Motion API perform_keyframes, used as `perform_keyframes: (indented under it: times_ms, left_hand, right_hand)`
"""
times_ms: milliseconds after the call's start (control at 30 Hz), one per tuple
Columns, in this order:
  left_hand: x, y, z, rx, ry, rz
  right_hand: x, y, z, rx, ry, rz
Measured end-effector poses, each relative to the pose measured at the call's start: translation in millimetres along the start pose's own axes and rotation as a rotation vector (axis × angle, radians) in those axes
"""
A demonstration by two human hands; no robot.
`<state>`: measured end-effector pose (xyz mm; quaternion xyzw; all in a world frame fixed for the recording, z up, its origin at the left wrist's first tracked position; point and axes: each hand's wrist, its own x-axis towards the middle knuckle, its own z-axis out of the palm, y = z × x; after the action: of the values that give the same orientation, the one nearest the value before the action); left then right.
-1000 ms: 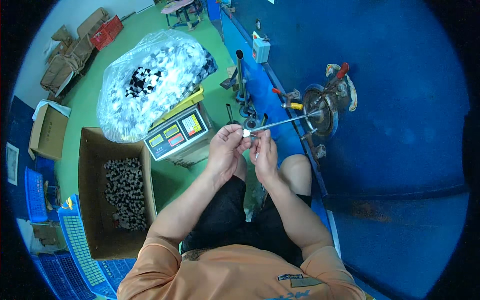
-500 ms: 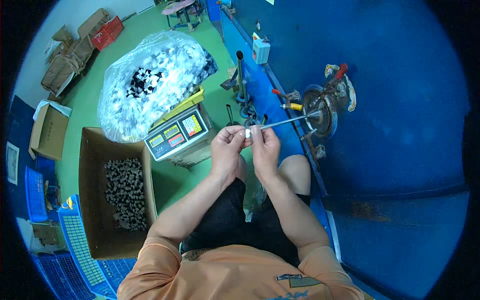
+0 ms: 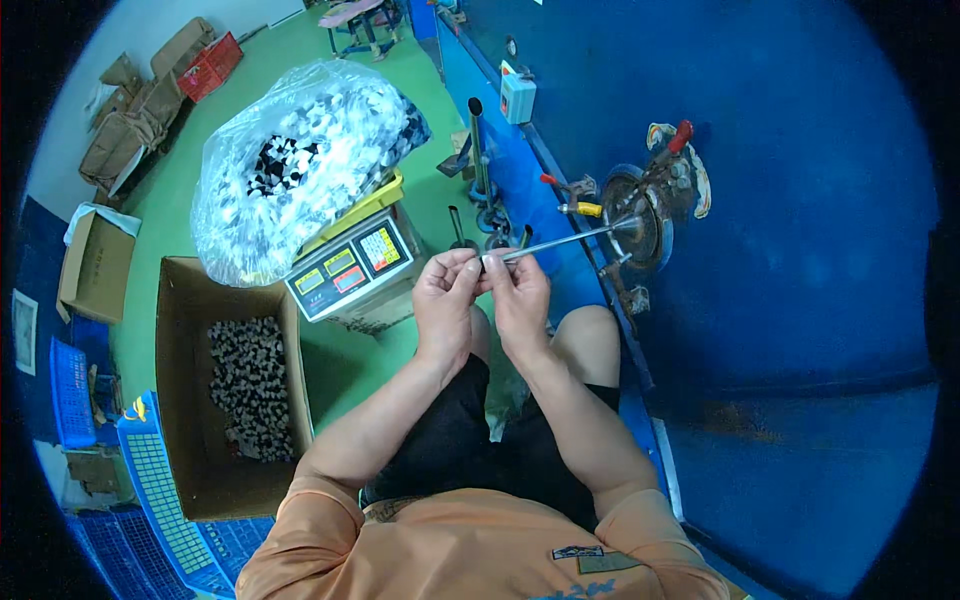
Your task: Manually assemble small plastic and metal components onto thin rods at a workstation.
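A thin metal rod [image 3: 565,240] sticks out from a round metal fixture [image 3: 632,232] on the right and ends at my fingertips. My left hand [image 3: 442,305] pinches a small dark part [image 3: 481,265] between thumb and fingers at the rod's end. From the other side, the thumb and fingers of my right hand [image 3: 521,305] close on the same part. Fingers cover most of it, so its shape and whether it sits on the rod cannot be told.
A clear plastic bag [image 3: 225,220] of small black and white parts rests in a yellow tray [image 3: 355,212] on a scale [image 3: 345,275]. Below it, a cardboard box [image 3: 180,400] holds many small dark parts. A blue panel [image 3: 800,250] with red and yellow handles fills the right.
The white piece seen between my fingertips has given way to a dark surface there. Both hands have shifted slightly left, still pinched together.
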<state>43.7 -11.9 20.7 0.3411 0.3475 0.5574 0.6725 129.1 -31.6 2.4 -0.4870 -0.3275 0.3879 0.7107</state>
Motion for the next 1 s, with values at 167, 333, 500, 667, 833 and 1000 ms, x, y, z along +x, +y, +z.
perform_keyframes:
  times_ms: [167,333,500,667,833,1000]
  left_hand:
    - [-0.6,1.9,4.3,-0.004,0.0,-0.024]
    - [3.0,-0.6,12.4,0.067,-0.078,-0.081]
    - [6.2,-4.0,-2.4,0.225,-0.14,-0.1]
    - [0.3,-3.0,3.8,0.201,-0.152,0.028]
    - [-2.2,-3.8,9.7,0.143,-0.08,0.012]
    - [4.7,-3.2,4.2,0.266,-0.142,0.046]
  right_hand:
    - [0.4,6.4,-2.8,0.031,0.023,-0.012]
    - [5.9,0.6,-14.4,-0.013,0.104,0.044]
    - [2.6,-4.3,-8.6,0.073,0.039,0.039]
    - [7.3,-8.8,-7.1,0.14,0.055,0.117]
    - [8.0,-7.1,-7.7,0.109,0.061,0.121]
    - [7.2,-1.7,-8.9,0.1,0.028,0.04]
